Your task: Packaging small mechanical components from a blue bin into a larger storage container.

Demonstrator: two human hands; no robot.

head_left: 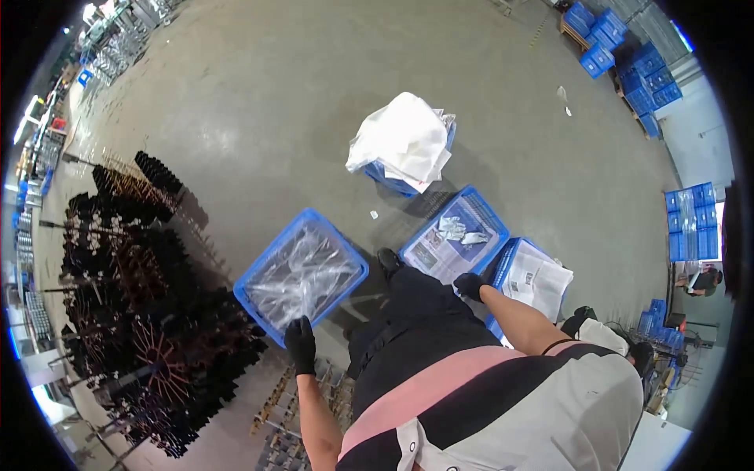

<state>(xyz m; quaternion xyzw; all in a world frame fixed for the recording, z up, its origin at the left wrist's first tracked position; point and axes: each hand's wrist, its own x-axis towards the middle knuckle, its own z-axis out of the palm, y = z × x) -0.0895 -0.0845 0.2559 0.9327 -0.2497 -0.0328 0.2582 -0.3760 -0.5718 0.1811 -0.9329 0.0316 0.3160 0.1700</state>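
Note:
My left hand, in a black glove, is at the near edge of a blue plastic crate and overlaps its rim; whether it touches the rim is unclear. Its fingers point toward the crate and look loosely extended, with nothing visible in them. Crumpled clear plastic sheeting fills the crate. My right hand, also black-gloved, hangs by the near side of a second blue crate. Its dark fingers blend together. Inside that crate, newspaper lies under a pair of pale work gloves.
A third blue crate with newspaper stands at my right. Ahead, white sheets are heaped over another crate. Dark metal racks crowd the left floor. Stacked blue crates line the far right, where a person is visible.

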